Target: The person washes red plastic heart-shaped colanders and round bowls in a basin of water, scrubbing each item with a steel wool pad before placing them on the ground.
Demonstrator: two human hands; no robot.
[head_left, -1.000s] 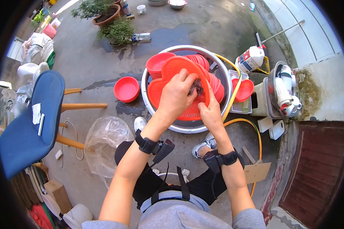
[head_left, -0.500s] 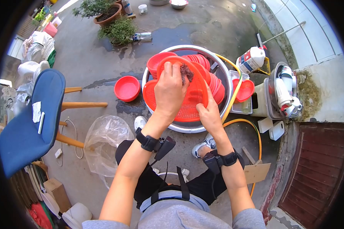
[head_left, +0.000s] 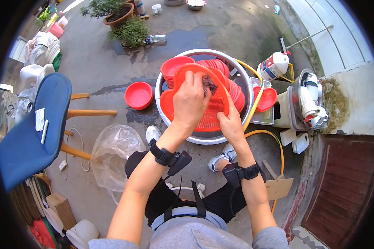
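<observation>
I'm out in a home's back yard, washing-up corner style. Wet grey concrete floor, potted green shrubs, a big round steel basin full of red plastic dishes, a yellow garden hose, a white detergent jug and a blue chair on wooden legs beside me.
</observation>
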